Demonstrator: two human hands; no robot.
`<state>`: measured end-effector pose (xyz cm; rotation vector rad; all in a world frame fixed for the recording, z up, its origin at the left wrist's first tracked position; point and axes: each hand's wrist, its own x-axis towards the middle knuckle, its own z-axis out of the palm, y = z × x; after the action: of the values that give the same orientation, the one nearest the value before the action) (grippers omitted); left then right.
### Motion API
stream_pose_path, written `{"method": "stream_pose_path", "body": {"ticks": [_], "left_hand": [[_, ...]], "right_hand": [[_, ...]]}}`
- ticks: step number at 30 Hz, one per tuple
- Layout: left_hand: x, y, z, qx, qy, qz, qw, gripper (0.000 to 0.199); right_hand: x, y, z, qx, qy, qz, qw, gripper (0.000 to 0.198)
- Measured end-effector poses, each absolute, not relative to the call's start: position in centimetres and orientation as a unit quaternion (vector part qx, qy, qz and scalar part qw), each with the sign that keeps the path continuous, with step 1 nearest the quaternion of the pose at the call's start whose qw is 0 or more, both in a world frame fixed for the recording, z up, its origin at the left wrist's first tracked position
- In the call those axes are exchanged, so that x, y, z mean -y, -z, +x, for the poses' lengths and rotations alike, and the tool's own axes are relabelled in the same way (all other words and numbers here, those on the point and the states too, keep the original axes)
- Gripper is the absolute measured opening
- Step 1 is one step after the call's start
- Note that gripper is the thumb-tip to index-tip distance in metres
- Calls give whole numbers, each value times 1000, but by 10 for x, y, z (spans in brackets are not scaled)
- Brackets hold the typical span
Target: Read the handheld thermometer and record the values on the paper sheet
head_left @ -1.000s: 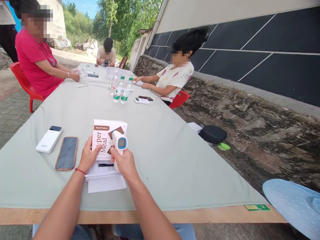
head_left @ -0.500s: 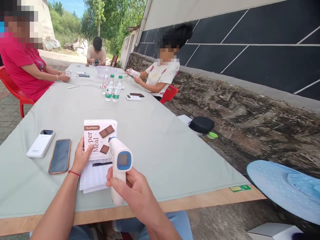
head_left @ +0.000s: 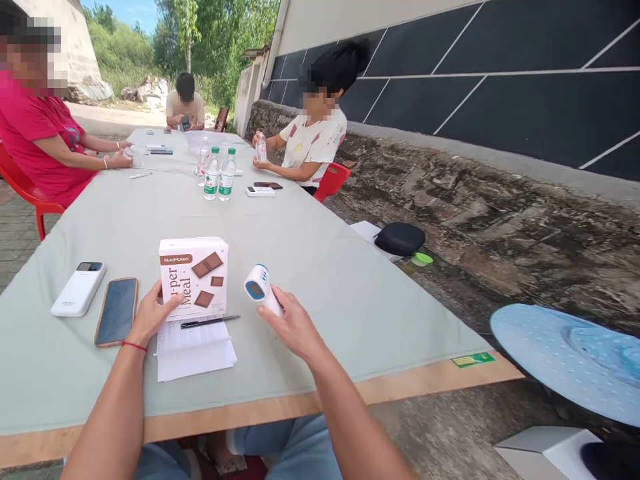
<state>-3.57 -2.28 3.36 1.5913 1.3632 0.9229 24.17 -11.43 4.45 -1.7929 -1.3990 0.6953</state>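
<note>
My left hand point(head_left: 155, 313) grips the lower left side of a white box point(head_left: 194, 280) with chocolate pictures and the word NutriMotion, which stands upright on the table. In my right hand point(head_left: 295, 323) is a white and blue infrared thermometer point(head_left: 260, 287), tilted to the left beside the box, its small screen facing me. My right fingers wrap round its handle. Written paper sheets point(head_left: 195, 360) lie just in front of the box, with a black pen point(head_left: 210, 323) across their top. A phone point(head_left: 117, 312) in an orange-brown case rests left of my left hand.
A white power bank point(head_left: 79, 289) lies at the left. Two water bottles point(head_left: 227, 175) with green caps stand mid-table, before a clear basin point(head_left: 213, 141). Three people sit around the table point(head_left: 310, 267). A blue dotted hat point(head_left: 570, 360) is at the right, beyond the table edge.
My right hand has moved the thermometer rightward and further onto the table, away from the front of the box, and turned it. The box, still in my left hand, now shows its right side.
</note>
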Motion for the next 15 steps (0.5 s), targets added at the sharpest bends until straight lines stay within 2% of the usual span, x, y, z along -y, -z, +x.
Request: {"method": "stream_pose_path", "body": {"ticks": [2,5,8,10,13,15], "left_hand": [[23,-32,-39,-556,-342,640,406,65],[23,-28,-41,-561,-335,645,396,68],[22,-24,-40,-553,-341,653,390,67],[22,-22,-39,-549,-345,662,376,65],[23,-23,-38,-547,-369,660,359,63],[24,-25,-38,-552,-400,642,351,62]], "right_hand": [[95,-13,267,551,-203,-764,266,47],[83,18,288,589,-122,-777,186,40],[83,27,280,634,1,-743,215,29],[84,27,259,694,34,-671,259,20],[83,29,225,790,-26,-548,273,19],[82,33,211,808,-53,-520,272,23]]}}
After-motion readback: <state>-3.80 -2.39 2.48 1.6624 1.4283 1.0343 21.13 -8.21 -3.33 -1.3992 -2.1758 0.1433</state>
